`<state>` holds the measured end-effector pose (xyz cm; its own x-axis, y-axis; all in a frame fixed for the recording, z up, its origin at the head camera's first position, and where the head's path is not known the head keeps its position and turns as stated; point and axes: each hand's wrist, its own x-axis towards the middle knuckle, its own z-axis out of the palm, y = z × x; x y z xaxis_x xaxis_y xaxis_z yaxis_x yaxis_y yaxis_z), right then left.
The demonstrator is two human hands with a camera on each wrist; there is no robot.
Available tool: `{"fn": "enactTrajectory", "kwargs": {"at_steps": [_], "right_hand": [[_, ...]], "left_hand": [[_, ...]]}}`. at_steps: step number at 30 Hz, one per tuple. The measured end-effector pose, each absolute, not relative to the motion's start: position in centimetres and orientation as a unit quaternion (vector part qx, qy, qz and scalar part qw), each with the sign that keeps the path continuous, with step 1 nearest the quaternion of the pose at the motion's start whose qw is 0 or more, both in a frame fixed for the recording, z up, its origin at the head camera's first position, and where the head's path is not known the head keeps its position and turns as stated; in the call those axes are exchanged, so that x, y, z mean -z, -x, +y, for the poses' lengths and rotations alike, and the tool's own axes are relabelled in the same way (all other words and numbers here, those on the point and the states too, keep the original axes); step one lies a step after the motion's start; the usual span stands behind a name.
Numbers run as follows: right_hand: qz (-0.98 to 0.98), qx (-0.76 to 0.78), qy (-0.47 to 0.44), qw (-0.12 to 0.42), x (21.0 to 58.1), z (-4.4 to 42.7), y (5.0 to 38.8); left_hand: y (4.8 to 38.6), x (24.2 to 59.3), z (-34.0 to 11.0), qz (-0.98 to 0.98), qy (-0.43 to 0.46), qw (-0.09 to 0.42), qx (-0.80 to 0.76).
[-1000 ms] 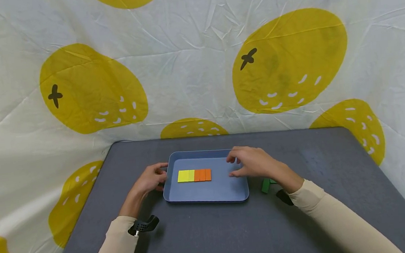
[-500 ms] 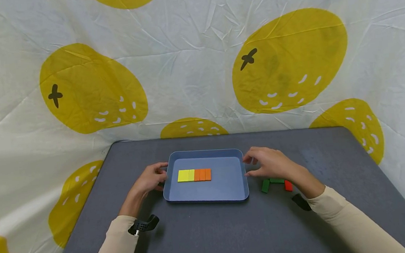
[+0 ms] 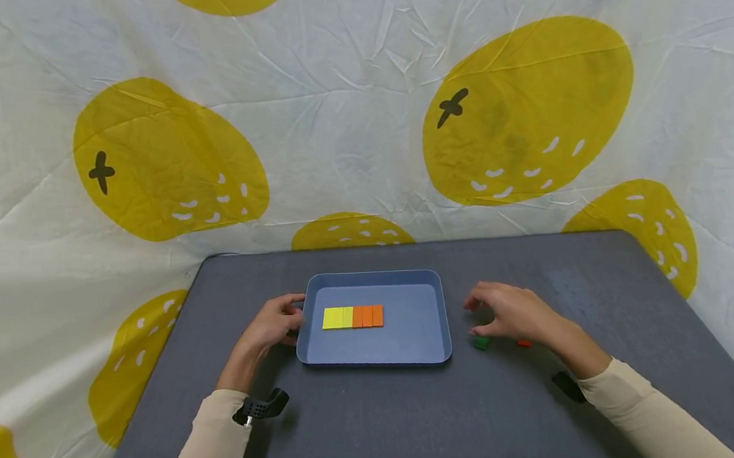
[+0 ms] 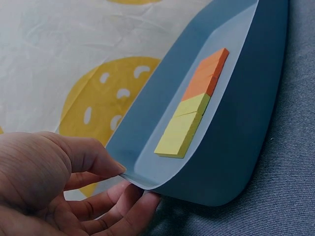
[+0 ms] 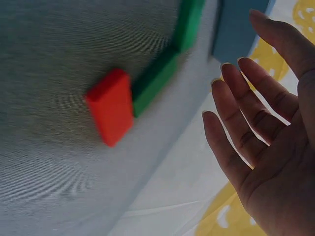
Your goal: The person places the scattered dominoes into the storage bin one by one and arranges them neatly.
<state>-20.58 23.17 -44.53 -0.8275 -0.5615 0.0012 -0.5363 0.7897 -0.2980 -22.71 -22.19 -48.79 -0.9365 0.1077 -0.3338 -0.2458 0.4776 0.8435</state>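
Observation:
A blue-grey tray (image 3: 411, 339) lies on the table with a row of yellow blocks (image 3: 337, 318) and orange blocks (image 3: 367, 317) inside it, side by side. At its left end my left hand (image 3: 274, 322) pinches the rim, thumb on top and fingers outside, as the left wrist view shows. My right hand (image 3: 514, 312) hovers to the right of the tray with nothing in it, its fingers apart in the right wrist view. Below it lie two green blocks (image 5: 156, 81), touching end to end, and a red block (image 5: 112, 107) beside them. In the head view this hand partly hides them.
The dark grey table (image 3: 386, 426) reaches back to a white cloth (image 3: 346, 150) printed with yellow fruit shapes. Black wrist cameras sit on both of my wrists.
My right hand has left the space above the tray's right side and moved right and nearer, over the green and red blocks. My left hand stays on the rim.

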Motion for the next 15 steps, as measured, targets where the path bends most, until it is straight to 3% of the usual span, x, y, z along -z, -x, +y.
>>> {"fn": "enactTrajectory", "kwargs": {"at_steps": [15], "right_hand": [[0.951, 0.13, 0.28, 0.013, 46.9, 24.6, 19.8]], "left_hand": [[22.7, 48.7, -22.1, 0.844, 0.049, 0.171, -0.505]]}}
